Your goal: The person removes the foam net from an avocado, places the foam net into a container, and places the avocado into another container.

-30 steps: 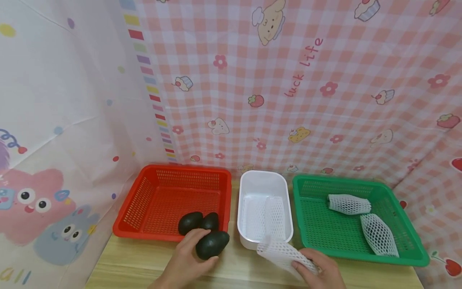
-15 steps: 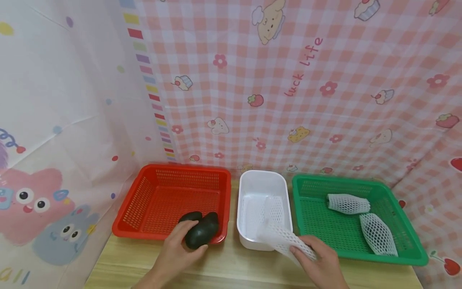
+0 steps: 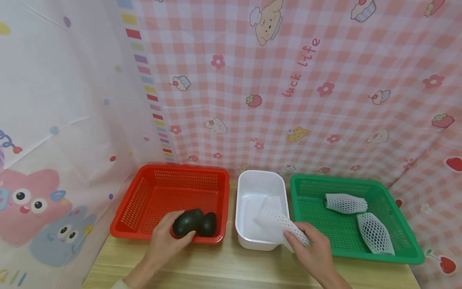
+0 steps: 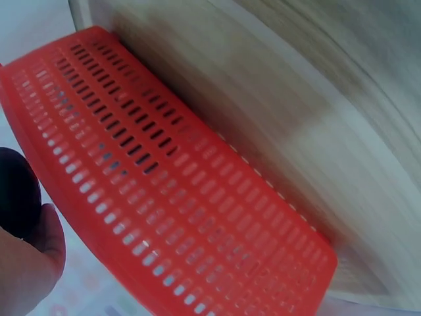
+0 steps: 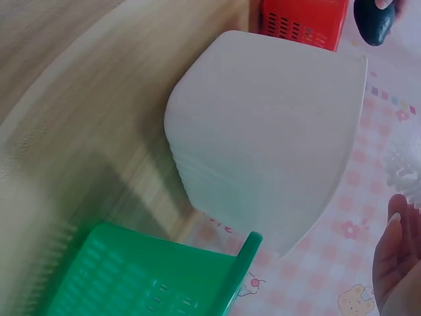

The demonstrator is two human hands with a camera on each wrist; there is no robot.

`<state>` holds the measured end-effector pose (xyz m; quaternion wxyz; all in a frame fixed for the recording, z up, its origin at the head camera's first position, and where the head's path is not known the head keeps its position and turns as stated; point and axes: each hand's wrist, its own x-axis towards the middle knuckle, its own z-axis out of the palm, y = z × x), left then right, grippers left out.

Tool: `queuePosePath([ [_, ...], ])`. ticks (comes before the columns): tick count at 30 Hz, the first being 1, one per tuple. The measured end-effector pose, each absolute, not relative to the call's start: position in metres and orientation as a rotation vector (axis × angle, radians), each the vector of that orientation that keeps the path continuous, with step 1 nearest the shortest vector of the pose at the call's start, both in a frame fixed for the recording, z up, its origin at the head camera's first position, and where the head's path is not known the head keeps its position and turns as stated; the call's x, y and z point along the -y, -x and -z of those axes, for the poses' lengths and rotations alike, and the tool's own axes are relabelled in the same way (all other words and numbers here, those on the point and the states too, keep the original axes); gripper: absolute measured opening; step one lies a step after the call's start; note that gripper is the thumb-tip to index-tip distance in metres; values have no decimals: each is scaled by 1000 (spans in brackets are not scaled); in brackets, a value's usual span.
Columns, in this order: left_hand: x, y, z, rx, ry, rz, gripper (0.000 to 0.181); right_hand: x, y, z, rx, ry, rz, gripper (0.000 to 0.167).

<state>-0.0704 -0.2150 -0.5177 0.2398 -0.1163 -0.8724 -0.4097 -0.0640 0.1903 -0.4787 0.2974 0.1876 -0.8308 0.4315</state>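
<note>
The left hand grips a dark green avocado over the near side of the red basket; in the left wrist view that avocado shows above the basket's rim. Beside it, a second avocado lies in the basket; anything beneath the held one is hidden. The right hand pinches a white foam net sleeve, whose far end hangs over the white bin. In the right wrist view the right hand holds the sleeve at the right edge.
At the right stands the green basket, holding two net-covered items. More white netting lies inside the white bin. The wooden table runs along the front, with patterned cloth behind.
The left hand has carried its avocado leftward, from near the red basket's right front corner to over its near side. The right hand, with the sleeve, has shifted slightly left and away from the table's front.
</note>
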Motion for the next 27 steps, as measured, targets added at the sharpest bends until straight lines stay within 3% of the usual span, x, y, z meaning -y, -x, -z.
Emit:
queuePosePath([
  [27, 253, 104, 513, 2655, 87, 1095, 69, -159, 99, 475, 2258, -212, -1244, 27],
])
